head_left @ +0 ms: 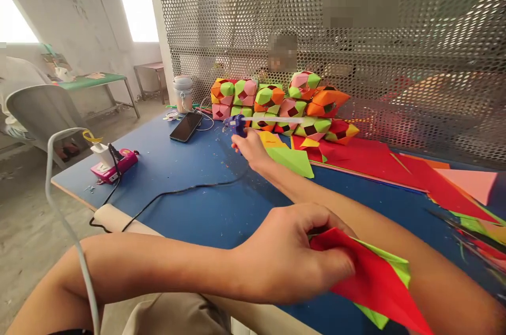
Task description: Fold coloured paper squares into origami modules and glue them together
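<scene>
My left hand (296, 256) is closed in the foreground, thumb and fingers pinching a folded red and green paper piece (379, 282). Farther forward, my right arm crosses behind it, and my right hand (253, 149) is wrapped round a blue glue gun (236, 124). A long whitish glue stick (276, 120) juts from the gun toward the right, in front of stacked folded-paper units (269, 98) in green, orange, pink and red. Just beside my right wrist lies a green paper sheet (291, 162). The gun's handle is mostly hidden by my fingers.
A black cord (177, 188) runs over the blue table (197, 213) to a pink power strip (118, 166). Behind the phone (185, 127) stands a bottle (183, 95). Red paper sheets (363, 161) and scissors (470, 227) lie right; a perforated metal panel (237, 18) borders the back.
</scene>
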Tool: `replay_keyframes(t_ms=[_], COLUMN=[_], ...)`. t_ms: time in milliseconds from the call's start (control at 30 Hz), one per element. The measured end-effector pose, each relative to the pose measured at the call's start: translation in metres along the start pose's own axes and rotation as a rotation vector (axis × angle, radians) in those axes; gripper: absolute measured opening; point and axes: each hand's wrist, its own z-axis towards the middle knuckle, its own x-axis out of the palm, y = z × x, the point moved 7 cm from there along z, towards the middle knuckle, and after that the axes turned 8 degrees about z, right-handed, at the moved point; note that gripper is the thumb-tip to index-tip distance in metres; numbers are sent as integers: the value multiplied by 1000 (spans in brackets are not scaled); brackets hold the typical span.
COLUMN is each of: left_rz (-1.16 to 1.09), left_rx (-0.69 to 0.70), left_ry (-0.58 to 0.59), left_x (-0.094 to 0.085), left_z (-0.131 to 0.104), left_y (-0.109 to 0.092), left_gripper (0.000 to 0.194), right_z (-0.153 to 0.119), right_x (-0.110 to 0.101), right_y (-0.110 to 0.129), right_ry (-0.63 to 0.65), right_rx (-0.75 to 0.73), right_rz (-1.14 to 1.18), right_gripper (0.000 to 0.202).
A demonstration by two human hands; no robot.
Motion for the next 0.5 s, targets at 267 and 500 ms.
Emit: replay_keyframes(t_ms=[267, 500], left_rz=[90, 10], left_rx=[-38, -192], left_ry=[-24, -303], left_x=[-6, -34], left_z=[2, 56], left_y=[-8, 38], left_gripper=[11, 6], right_z=[-114, -160], right_x=[-119, -190], right_y=[21, 4], right_ry=[71, -95], right_rx=[145, 209], right_rz=[124, 67], right_gripper=[12, 21])
